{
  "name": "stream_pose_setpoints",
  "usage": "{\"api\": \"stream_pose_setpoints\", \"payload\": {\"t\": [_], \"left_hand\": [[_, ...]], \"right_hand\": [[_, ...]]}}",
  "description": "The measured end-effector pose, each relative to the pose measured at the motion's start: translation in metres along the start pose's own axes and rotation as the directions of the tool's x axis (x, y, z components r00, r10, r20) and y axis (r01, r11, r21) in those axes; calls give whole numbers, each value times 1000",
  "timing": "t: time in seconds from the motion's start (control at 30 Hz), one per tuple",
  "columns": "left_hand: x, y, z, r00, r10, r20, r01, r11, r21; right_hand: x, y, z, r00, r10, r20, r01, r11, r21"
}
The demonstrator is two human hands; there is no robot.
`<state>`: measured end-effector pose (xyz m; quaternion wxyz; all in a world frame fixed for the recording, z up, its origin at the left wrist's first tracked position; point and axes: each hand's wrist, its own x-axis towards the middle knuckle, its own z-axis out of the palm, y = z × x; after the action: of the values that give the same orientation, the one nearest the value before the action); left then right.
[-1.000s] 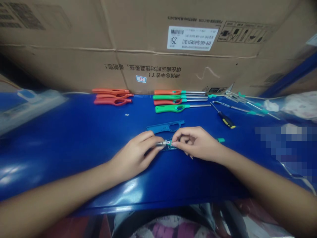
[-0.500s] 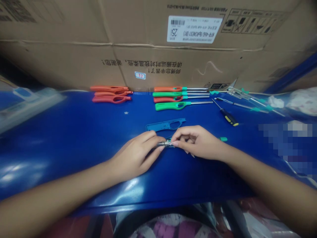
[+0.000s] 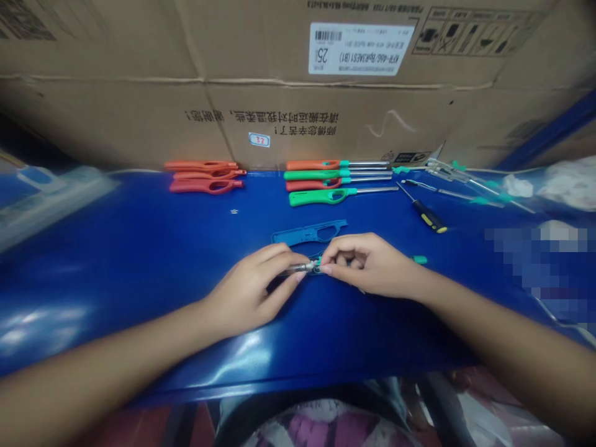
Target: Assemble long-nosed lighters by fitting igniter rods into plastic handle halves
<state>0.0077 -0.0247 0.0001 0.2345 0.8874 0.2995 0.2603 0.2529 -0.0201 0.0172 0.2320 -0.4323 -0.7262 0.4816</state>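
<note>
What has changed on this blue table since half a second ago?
Only a little: the silvery part in the left hand has shifted slightly left, away from the right hand. Nothing appears newly picked up or let go. The blue lighter-handle half, screwdriver, assembled lighters and red-orange handles stayed put; the camera's view just moved slightly.

The left hand point(image 3: 256, 282) covers the rear of a grey cylinder point(image 3: 297, 269); fine parts at the right hand's point(image 3: 375, 267) fingertips are too small to resolve. The right hand hides one end of a green piece point(image 3: 419, 259). Beyond the left hand, white slivers point(image 3: 234, 212) are indistinct; pixelation point(image 3: 554, 267) masks the area right of the right hand.
</note>
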Motion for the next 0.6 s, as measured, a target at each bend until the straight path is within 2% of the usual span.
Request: {"api": "stream_pose_setpoints", "payload": {"t": [0.3, 0.6], "left_hand": [[1, -3, 2, 996, 27, -88, -30, 999, -27], [1, -6, 6, 988, 20, -150, -27, 999, -45]], "right_hand": [[1, 2, 2, 999, -24, -38, 27, 998, 59], [1, 3, 2, 994, -90, -60, 88, 996, -31]]}}
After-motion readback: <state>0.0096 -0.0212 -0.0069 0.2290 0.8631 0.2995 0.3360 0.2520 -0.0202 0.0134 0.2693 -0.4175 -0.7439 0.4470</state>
